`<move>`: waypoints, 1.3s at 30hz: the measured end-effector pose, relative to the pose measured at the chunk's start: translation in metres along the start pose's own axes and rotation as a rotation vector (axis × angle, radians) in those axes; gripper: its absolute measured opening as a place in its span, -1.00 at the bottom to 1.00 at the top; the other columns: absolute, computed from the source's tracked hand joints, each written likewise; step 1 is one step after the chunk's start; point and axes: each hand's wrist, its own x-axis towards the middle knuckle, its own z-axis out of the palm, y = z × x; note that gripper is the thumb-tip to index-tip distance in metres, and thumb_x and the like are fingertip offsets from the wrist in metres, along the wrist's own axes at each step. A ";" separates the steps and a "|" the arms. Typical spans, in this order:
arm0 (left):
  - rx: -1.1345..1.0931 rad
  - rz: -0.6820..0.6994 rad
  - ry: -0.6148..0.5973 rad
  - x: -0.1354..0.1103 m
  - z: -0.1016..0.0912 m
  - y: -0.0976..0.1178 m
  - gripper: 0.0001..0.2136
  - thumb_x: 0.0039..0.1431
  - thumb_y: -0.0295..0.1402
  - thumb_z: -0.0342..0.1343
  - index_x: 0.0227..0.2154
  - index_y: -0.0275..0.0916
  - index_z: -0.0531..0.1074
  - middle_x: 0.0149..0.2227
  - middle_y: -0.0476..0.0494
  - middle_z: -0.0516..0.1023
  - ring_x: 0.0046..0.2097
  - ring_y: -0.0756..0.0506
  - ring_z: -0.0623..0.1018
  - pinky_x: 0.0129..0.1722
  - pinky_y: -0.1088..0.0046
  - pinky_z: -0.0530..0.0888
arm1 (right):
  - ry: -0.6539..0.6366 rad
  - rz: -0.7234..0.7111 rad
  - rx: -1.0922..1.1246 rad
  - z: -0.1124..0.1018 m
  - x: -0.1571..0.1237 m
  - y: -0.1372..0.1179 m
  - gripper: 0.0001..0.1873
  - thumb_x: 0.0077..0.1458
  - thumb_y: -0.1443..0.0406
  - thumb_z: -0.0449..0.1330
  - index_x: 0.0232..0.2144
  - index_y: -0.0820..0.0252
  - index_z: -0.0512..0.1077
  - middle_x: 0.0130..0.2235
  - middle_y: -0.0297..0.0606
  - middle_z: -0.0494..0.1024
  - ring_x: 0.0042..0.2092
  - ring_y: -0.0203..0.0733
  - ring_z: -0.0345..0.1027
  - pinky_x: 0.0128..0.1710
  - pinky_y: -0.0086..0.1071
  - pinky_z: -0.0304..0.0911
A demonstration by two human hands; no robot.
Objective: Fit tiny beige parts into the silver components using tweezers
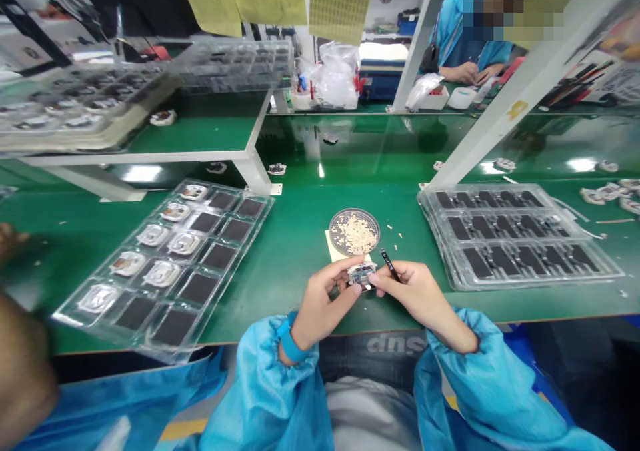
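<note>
My left hand (325, 297) pinches a small electronic module (362, 274) with metal and white parts, holding it by its edge. My right hand (415, 291) holds a slim black tool (389, 265), whose tip rests close to the module. Just beyond my hands sits a round mesh dish (354, 232) heaped with pale bits, on a yellow paper sheet (336, 247). A few pale crumbs lie on the green bench (300, 304) to the right of the dish. Clear plastic trays stand on both sides: the left tray (165, 264) holds several white-and-metal parts, and the right tray (515, 234) has rows of dark pads.
A blurred hand (23, 364) of another person reaches in at the far left. White steel posts (530, 91) hold up a raised green shelf with stacked trays. A co-worker in a blue gown (465, 44) sits across the bench. Loose white parts (607, 194) lie at the right.
</note>
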 end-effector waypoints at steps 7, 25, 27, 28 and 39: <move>0.156 0.046 0.035 0.002 0.004 -0.006 -0.59 0.21 -0.34 0.25 0.13 -0.20 0.49 -0.13 -0.16 0.60 -0.39 0.03 0.35 -0.36 0.49 0.36 | -0.009 0.047 -0.004 -0.005 0.000 0.001 -0.61 0.10 0.05 0.34 -0.53 0.26 0.51 -0.49 -0.25 0.55 -0.42 -0.31 0.33 -0.35 -0.43 0.19; -0.148 -0.111 0.050 0.004 0.005 -0.007 -0.57 0.17 -0.30 0.32 0.10 -0.22 0.53 -0.11 -0.23 0.65 -0.19 -0.10 0.63 -0.13 0.37 0.57 | 0.191 -0.089 0.094 0.022 -0.002 0.011 -0.65 0.09 0.14 0.36 -0.17 0.24 0.46 -0.35 -0.29 0.48 -0.46 -0.35 0.20 -0.44 -0.42 0.17; -0.236 -0.103 0.034 0.005 0.004 -0.006 -0.61 0.18 -0.33 0.32 0.07 -0.23 0.54 -0.12 -0.23 0.64 -0.22 -0.08 0.63 -0.14 0.38 0.59 | 0.207 -0.079 0.143 0.026 -0.002 0.011 -0.65 0.09 0.14 0.37 -0.18 0.23 0.46 -0.42 -0.32 0.45 -0.47 -0.33 0.23 -0.44 -0.41 0.22; -0.271 -0.082 0.035 0.005 0.004 -0.005 -0.64 0.18 -0.35 0.31 0.04 -0.23 0.55 -0.10 -0.23 0.63 -0.22 -0.07 0.63 -0.16 0.39 0.60 | 0.208 -0.072 0.172 0.028 -0.002 0.011 -0.65 0.08 0.14 0.38 -0.17 0.23 0.46 -0.43 -0.33 0.45 -0.46 -0.32 0.26 -0.42 -0.41 0.26; 0.124 0.058 0.094 0.006 0.007 -0.006 -0.75 0.29 -0.37 0.18 0.00 -0.17 0.56 -0.08 -0.17 0.56 -0.14 -0.07 0.57 -0.16 0.42 0.51 | 0.192 -0.187 0.123 0.030 0.009 0.006 -0.75 0.04 0.19 0.39 -0.43 0.23 0.45 -0.47 -0.33 0.47 -0.47 -0.34 0.25 -0.46 -0.46 0.20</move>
